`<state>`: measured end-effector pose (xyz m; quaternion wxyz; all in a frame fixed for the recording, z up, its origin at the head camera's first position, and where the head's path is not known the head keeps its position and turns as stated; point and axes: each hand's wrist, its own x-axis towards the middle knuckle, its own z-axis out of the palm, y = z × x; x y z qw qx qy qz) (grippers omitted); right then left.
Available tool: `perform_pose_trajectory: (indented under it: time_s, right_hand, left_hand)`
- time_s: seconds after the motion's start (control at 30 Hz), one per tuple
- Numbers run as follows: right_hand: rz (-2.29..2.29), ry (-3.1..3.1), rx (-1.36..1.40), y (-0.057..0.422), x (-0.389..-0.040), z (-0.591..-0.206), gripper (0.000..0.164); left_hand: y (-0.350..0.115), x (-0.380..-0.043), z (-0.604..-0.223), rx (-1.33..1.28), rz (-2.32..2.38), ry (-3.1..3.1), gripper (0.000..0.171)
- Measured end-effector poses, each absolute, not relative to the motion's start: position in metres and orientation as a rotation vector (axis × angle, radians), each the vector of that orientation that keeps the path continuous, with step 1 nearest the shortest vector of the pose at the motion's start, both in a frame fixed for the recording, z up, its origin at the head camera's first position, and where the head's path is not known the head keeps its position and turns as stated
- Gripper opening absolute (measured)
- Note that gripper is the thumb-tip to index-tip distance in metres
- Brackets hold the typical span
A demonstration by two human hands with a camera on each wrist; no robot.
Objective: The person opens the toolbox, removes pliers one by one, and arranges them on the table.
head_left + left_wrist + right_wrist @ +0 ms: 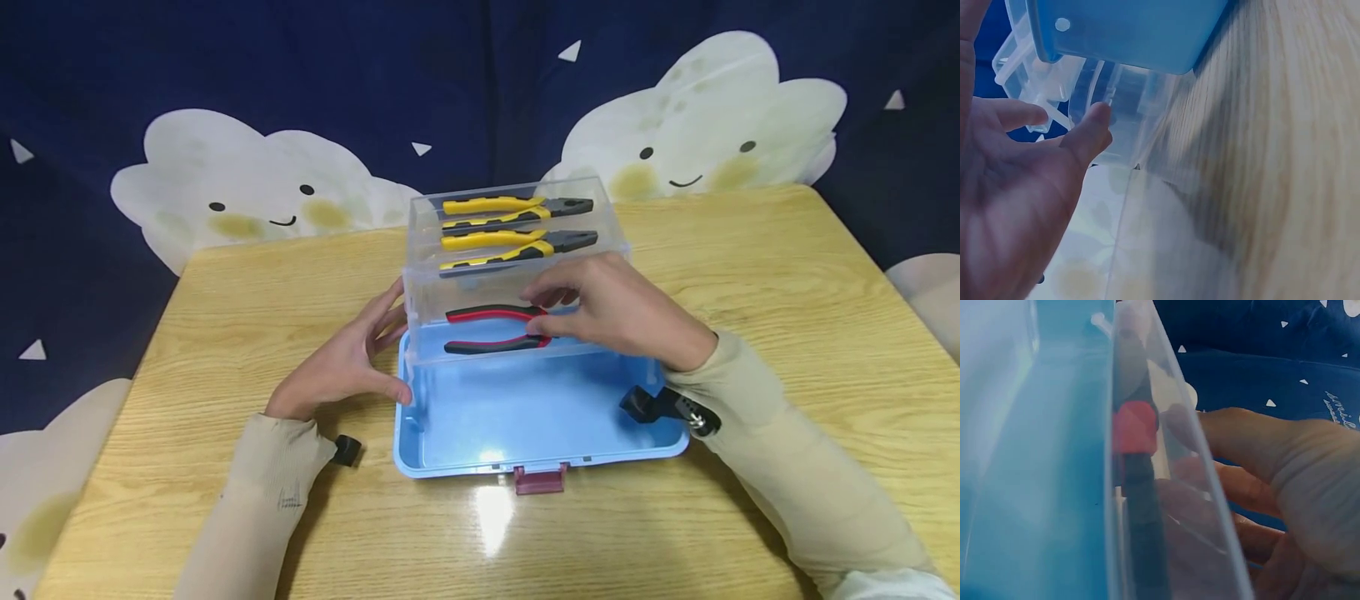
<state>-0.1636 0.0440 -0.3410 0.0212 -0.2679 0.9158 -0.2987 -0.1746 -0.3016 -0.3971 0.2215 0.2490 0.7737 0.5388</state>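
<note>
A pair of pliers with black-and-red handles (495, 313) lies in the lower clear tray (431, 287) of a light-blue toolbox (525, 417). My right hand (607, 304) reaches into that tray, thumb and fingers apart around the pliers' head, which it hides. In the right wrist view the pliers' red joint (1135, 428) shows through the clear wall, close to my thumb. My left hand (348, 358) stays at the toolbox's left side, thumb at the blue rim and fingers spread beside the tray.
Two yellow-and-black pliers (517, 204) lie in the upper clear tray (600, 187). A dark red latch (540, 479) hangs at the toolbox's front. The wooden table (262, 292) meets a dark blue cloud-print cloth (300, 67) at the back.
</note>
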Motion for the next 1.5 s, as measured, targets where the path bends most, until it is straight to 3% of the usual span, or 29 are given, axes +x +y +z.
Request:
perform_pose_trajectory:
  time_s: [0.4,1.1,1.5]
  right_hand:
    - [-0.873,2.772,-0.797,0.045,-0.17,-0.342,0.046]
    - [-0.737,2.795,-0.809,0.046,-0.17,-0.338,0.041]
    - [-0.667,2.84,-0.83,0.041,-0.17,-0.34,0.051]
  left_hand:
    - [-0.303,-0.176,-0.4,0.71,1.553,2.065,0.143]
    - [-0.303,-0.178,-0.409,0.667,1.601,1.991,0.142]
    - [-0.301,-0.18,-0.413,0.672,1.641,1.981,0.143]
